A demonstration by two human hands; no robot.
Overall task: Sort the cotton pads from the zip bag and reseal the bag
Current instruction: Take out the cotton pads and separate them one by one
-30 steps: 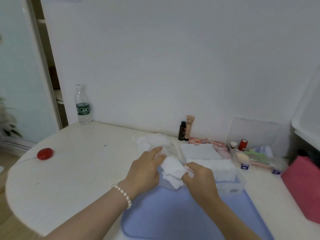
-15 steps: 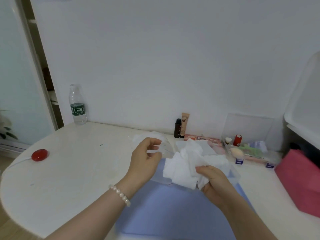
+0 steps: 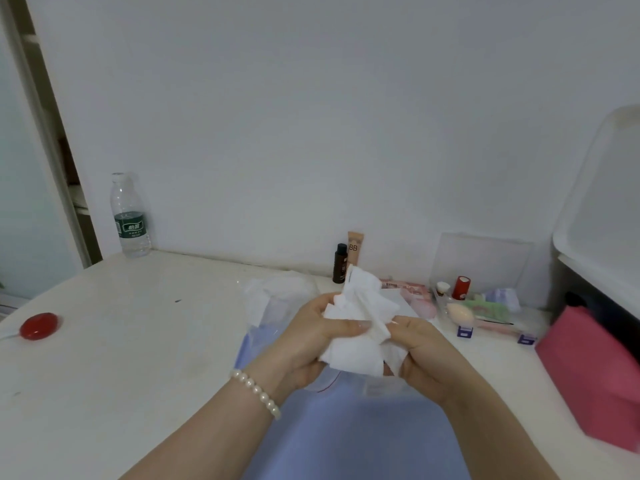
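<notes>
The loose cotton pads [image 3: 356,317], held by the right hand [image 3: 429,355] alone half a second ago, are now grasped by both, the left hand [image 3: 311,344] clasped at nine o'clock, so squaring-up seems begun.

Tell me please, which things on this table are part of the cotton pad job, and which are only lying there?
Part of the job:
cotton pads, held in both hands
left hand
right hand
zip bag, lying behind the hands

Only lying there:
water bottle
red disc
BB tube
dark bottle
clear organiser
pink bag
</notes>
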